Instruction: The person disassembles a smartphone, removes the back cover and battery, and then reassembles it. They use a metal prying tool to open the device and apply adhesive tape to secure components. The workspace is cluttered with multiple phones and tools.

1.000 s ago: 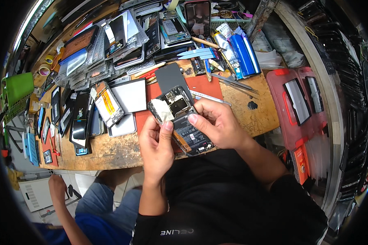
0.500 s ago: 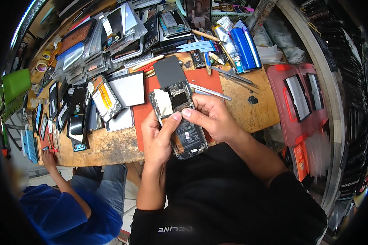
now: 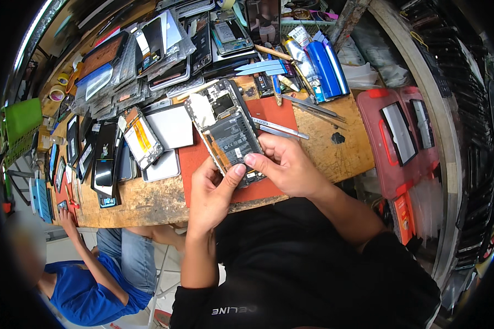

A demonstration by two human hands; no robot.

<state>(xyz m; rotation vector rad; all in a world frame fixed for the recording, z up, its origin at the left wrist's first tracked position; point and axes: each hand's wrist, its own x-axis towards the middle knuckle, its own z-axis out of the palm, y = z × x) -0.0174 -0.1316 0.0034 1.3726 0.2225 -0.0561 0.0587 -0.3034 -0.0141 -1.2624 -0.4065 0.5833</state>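
Observation:
An opened smartphone (image 3: pixel 225 142), its board and dark battery exposed and a pale sheet over its upper-left part, is held slightly tilted above a red mat (image 3: pixel 269 112). My left hand (image 3: pixel 211 194) is closed round the phone's lower left, thumb on the lower face. My right hand (image 3: pixel 285 170) grips the lower right edge, its thumb also resting near the battery's bottom. Behind the phone lie a white panel (image 3: pixel 170 123), metal rulers or blades (image 3: pixel 280 129) and another opened phone with orange ribbon (image 3: pixel 140 140).
The wooden bench (image 3: pixel 340 159) holds piles of phone parts (image 3: pixel 153 49), a blue cylindrical bundle (image 3: pixel 324 71), tweezers and tape rolls (image 3: pixel 57 93). A red translucent case (image 3: pixel 379 142) stands right. At lower left a co-worker in blue (image 3: pixel 82 285) sits, one hand at the bench.
The phone has moved up and away from me, covering much of the dark plate behind it; both my thumbs now rest lower on it. The co-worker's hand has risen to the bench edge.

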